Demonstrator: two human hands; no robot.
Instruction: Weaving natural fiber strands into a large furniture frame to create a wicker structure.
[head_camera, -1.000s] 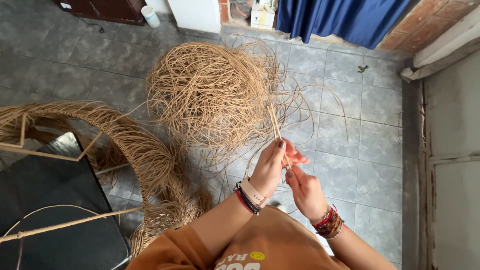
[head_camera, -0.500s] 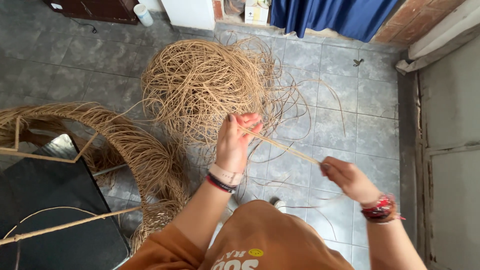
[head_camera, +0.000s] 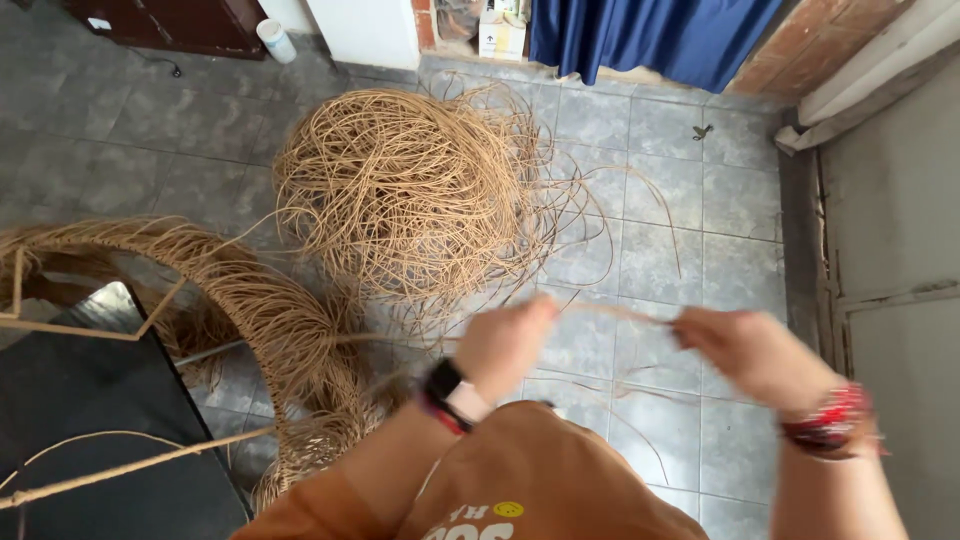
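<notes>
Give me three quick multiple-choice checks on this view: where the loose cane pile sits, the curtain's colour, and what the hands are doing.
1. The loose cane pile lies:
A. on the tiled floor, ahead of the hands
B. on the black board
C. against the right wall

2. The curtain is:
A. red
B. blue
C. white

3. The left hand and right hand are:
A. resting flat on the floor
B. empty, at the sides
C. apart, a cane strand stretched between them

Answers: 1 A, pile spreads over grey tiles; 2 B, blue cloth at top; 3 C, strand runs hand to hand.
</notes>
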